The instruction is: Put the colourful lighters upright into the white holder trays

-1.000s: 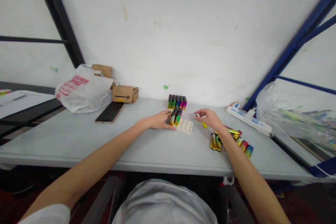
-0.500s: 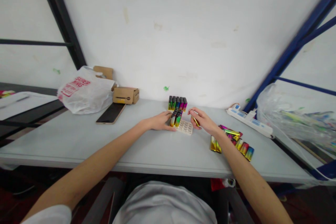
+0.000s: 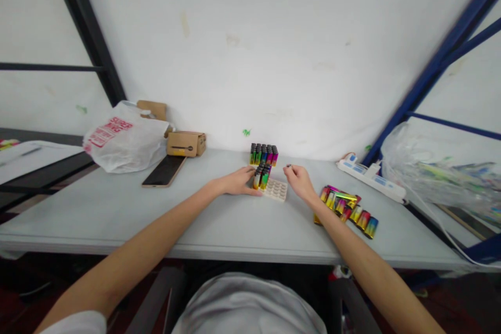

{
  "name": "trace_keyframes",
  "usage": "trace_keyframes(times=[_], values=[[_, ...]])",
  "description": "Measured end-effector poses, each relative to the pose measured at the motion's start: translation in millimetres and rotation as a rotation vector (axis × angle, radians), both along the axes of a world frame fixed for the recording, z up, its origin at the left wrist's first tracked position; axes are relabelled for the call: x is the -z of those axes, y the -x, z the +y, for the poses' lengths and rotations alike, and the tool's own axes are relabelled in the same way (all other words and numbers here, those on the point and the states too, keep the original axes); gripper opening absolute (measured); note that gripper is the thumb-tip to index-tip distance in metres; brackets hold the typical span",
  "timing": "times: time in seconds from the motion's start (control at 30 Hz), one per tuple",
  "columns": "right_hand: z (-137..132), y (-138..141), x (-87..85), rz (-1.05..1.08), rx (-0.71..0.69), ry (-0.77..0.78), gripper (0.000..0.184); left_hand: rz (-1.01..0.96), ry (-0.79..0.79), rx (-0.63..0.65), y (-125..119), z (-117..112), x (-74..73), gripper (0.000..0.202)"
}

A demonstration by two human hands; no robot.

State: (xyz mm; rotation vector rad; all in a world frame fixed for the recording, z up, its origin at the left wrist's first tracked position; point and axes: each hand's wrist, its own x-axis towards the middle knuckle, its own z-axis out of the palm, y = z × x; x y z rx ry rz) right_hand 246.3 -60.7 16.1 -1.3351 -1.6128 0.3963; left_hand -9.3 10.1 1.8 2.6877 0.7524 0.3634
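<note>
My left hand [image 3: 237, 181] is curved around the left end of a white tray [image 3: 277, 190] with rows of round holes, its thumb along the near edge. Several shiny colour-gradient tubes with black tops [image 3: 261, 176] stand upright in the tray's left part, right by my left fingers. To the right of the tray, a little above the table, my right hand [image 3: 300, 181] is closed around a small tube. Only its dark tip [image 3: 288, 166] shows above the fingers; the rest is hidden.
A block of upright black-topped tubes [image 3: 263, 153] stands behind the tray. Loose shiny tubes [image 3: 344, 209] lie beside my right forearm. A power strip [image 3: 371, 180] lies farther right. A phone [image 3: 164, 171], a cardboard box [image 3: 186, 144] and a white plastic bag [image 3: 127, 138] are at left.
My right hand has turned and closed more tightly, so the gold tube body seen before is now hidden in it. My left hand stays at the tray.
</note>
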Motion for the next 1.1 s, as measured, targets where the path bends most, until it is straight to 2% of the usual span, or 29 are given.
trace_keyframes(times=[0.17, 0.33, 0.4, 0.63, 0.77, 0.9, 1.0, 1.1], values=[[-1, 2, -3.1, -0.022, 0.013, 0.0, 0.048, -0.034, -0.006, 0.025, 0, 1, 0.8, 0.093], [-7, 4, -6.3, -0.038, -0.138, 0.069, 0.05, -0.037, 0.005, 0.019, 1, 2, 2.8, 0.092], [-9, 5, -6.3, -0.075, -0.171, 0.051, 0.049, -0.038, 0.009, 0.011, 2, 3, 4.1, 0.093], [-9, 10, -3.4, -0.14, -0.054, 0.003, 0.051, -0.058, 0.005, 0.019, 2, 5, 6.9, 0.092], [-9, 9, -3.9, -0.106, -0.056, -0.025, 0.042, -0.046, 0.005, 0.013, 2, 3, 5.0, 0.091], [-11, 7, -7.1, -0.142, -0.062, -0.067, 0.044, -0.047, 0.011, 0.019, 1, 2, 3.2, 0.091], [-13, 7, -9.6, -0.202, -0.121, -0.057, 0.045, -0.057, 0.01, 0.024, 1, 3, 3.7, 0.091], [-15, 8, -11.1, -0.254, -0.246, -0.028, 0.046, -0.069, 0.008, 0.026, 0, 4, 5.6, 0.089]])
